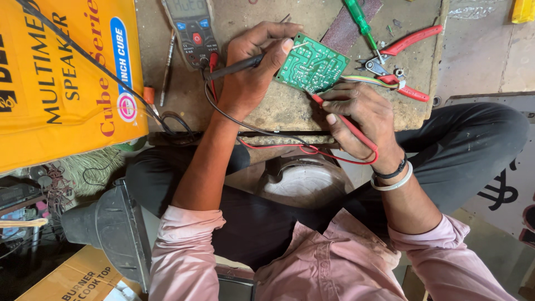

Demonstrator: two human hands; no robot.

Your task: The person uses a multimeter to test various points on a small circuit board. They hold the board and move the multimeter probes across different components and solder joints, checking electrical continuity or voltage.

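Left hand (251, 72) gripping black probe (234, 67), right hand (362, 120) gripping red probe (348, 125), both tips on green circuit board (312, 66).

Worn wooden bench (278, 108): green circuit board (312, 66), multimeter (191, 28), red-handled pliers (402, 64), green screwdriver (361, 23), yellow box (61, 78).

A large yellow carton (61, 78) lies at the left of the worn surface (278, 106). Red-handled pliers (404, 64) and a green-handled screwdriver (361, 25) rest at the right end, close to each other. A strip of dark sandpaper (345, 30) lies under the screwdriver. A brown cardboard box (78, 278) sits low on the left.
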